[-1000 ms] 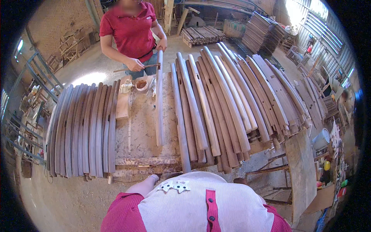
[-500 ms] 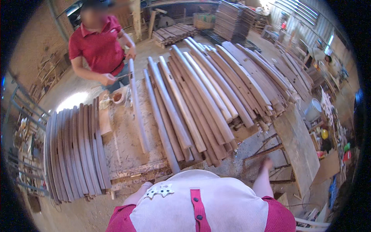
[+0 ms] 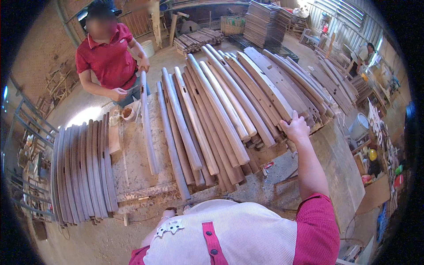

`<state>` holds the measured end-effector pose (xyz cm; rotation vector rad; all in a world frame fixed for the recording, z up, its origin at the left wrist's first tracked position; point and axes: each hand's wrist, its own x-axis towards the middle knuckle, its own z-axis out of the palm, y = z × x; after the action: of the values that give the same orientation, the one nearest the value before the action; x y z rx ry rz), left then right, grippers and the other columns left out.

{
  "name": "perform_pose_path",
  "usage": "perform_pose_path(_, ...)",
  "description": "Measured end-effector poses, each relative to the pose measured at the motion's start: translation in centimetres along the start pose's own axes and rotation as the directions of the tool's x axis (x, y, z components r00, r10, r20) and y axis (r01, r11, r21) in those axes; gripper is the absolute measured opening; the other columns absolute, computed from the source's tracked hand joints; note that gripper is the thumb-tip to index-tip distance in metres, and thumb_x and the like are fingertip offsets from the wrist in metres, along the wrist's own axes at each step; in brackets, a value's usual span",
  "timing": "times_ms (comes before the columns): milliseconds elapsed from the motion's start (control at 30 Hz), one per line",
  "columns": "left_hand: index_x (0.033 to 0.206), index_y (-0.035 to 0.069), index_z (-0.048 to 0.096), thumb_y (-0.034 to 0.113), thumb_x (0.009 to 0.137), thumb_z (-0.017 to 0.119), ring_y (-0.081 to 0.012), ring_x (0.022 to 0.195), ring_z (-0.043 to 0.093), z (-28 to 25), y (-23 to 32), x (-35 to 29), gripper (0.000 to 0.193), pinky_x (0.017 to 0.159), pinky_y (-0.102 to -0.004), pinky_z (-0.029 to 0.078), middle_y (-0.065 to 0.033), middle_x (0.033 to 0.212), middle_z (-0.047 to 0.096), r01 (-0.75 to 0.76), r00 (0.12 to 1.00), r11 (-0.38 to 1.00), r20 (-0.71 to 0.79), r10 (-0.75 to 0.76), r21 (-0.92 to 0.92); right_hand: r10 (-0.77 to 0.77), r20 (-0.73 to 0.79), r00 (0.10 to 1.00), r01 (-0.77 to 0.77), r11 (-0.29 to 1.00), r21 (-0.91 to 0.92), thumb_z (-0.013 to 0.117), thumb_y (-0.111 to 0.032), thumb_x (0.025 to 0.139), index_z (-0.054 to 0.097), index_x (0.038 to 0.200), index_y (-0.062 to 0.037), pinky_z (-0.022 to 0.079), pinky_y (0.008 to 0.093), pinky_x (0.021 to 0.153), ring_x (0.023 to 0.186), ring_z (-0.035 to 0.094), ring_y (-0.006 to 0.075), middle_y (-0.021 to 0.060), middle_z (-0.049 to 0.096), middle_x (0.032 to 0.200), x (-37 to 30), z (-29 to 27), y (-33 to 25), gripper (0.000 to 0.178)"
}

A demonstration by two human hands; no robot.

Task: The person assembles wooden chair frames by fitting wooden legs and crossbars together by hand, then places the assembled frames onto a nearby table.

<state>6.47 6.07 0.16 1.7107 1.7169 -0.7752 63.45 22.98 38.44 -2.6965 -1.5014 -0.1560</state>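
Note:
My right arm reaches forward, and my right hand (image 3: 297, 128) is at the near end of a flat wooden plank (image 3: 265, 81) with holes along it. Its fingers are spread and seem to touch the wood; nothing shows gripped in them. My left hand (image 3: 169, 213) is low by the table's front edge, close to my body, its fingers mostly hidden. Beside the plank lie many curved, rounded wooden bars (image 3: 216, 106), some with slots, in a fanned row. One slotted bar (image 3: 148, 128) lies apart, farther left.
Across the worktable (image 3: 128, 172) a person in a red shirt (image 3: 106, 62) holds a thin tool near the lone bar. A small pot (image 3: 128, 114) stands there. More dark bars (image 3: 84, 172) are stacked at the left. A board (image 3: 340, 163) leans at the right, near a white bucket (image 3: 358, 126).
My right hand has risen from low beside my body to the plank's near end. The view has shifted slightly. The other person's hand with the tool has moved slightly away from the lone bar.

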Motion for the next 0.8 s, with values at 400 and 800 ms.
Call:
perform_pose_path(400,0.107,0.009,0.061,0.016,0.082,0.057,-0.0221,0.081,0.063,16.7,-9.8,-17.2,0.026,0.072,-0.0332,0.049,-0.0134,0.093,0.065,-0.314,0.947,0.878,-0.051,0.318,-0.362,-0.306,0.231,0.924,-0.222,0.064,0.973,0.051,-0.033,0.089,0.054,0.076,-0.0047,0.044,0.0323,0.048,0.048,0.050,0.0151,0.0062,0.055,0.066,-1.4,-1.2,8.9,0.032)
perform_pose_path(800,0.111,0.001,0.053,0.022,0.087,0.056,-0.0091,0.092,0.052,-24.2,7.2,-20.9,0.032,0.083,-0.0266,0.044,-0.0021,0.097,0.058,-0.707,0.625,0.126,-0.531,0.573,-0.696,-0.700,-0.044,0.712,-0.369,-0.427,0.826,0.054,-0.018,0.088,0.055,0.103,-0.0058,0.048,0.0367,0.077,0.084,0.057,0.0170,0.0058,0.060,0.095,-26.0,2.2,-10.0,0.019)
